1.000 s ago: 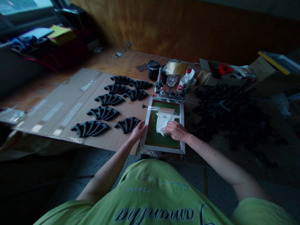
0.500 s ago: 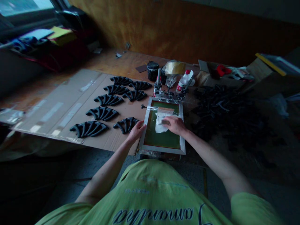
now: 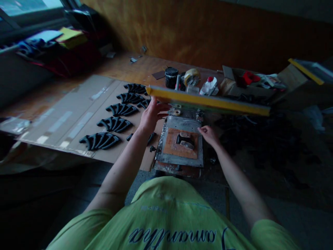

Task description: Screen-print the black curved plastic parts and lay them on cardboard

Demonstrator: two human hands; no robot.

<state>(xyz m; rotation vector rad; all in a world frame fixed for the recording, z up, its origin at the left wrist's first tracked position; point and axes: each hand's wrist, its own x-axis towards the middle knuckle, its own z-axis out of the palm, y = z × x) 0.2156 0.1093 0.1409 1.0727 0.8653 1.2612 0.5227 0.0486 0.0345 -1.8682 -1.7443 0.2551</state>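
My left hand (image 3: 153,114) is at the left end of the raised screen printing frame (image 3: 208,100), its thumb up against the edge and its fingers below. The frame is tilted up, showing a yellow edge toward me. Below it, a metal base plate (image 3: 170,159) carries a brown board (image 3: 169,146). A curved black handle-like part (image 3: 185,139) lies on pale supports in the board's middle. My right hand (image 3: 209,135) is beside the plate's right edge, thumb and fingertips pinched together; whatever may be between them is too small to make out.
Fanned groups of black parts (image 3: 114,125) lie on the cardboard sheet (image 3: 75,104) at left. A dark heap of similar parts (image 3: 249,139) is at right. Behind are a black tub (image 3: 171,77), a tape roll (image 3: 192,76), a red-capped bottle (image 3: 209,85) and an open box (image 3: 234,81).
The screen frame has swung up from flat, uncovering the base plate and black part. My left hand rose with it. My right hand let go of the white-wrapped tool and moved right.
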